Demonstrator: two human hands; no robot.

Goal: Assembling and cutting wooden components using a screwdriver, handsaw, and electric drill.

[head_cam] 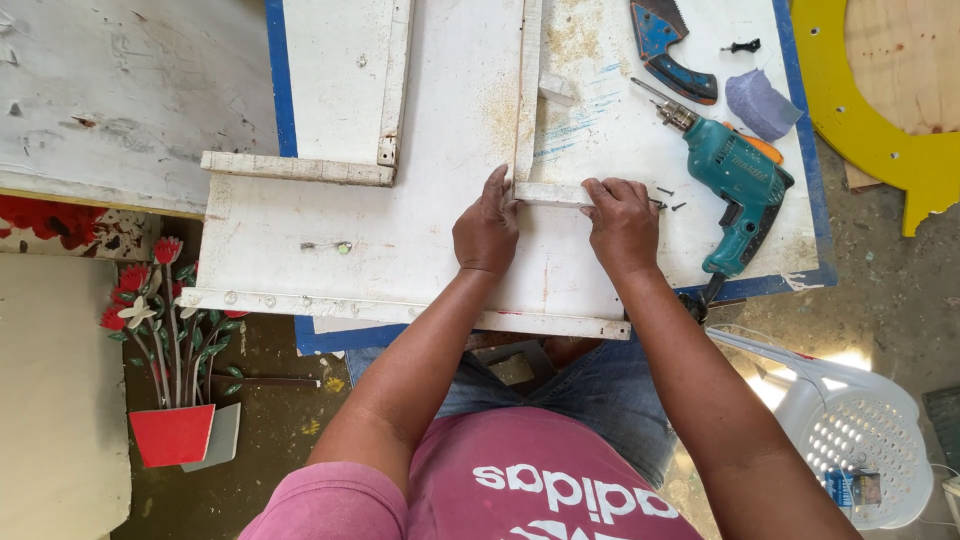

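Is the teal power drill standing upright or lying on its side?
Lying on its side. The teal drill rests flat on the white board, bit toward the upper left, handle toward the table's near edge, untouched by either hand.

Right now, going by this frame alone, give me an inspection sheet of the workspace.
Surface: white board with blue edging, dusted with sawdust near the top.
Job's things: short white wood strip, lying crosswise against a long upright strip; another white framed panel at upper left.
Clutter: teal power drill, loose screws, handsaw with blue handle, purple-grey block, small black part.
Grippers: left hand and right hand both press on the short strip.
Cables: dark cord leaving the drill's grip, mostly hidden.
Surroundings: white plastic chair, yellow cut board, red flower decoration, dirt floor.
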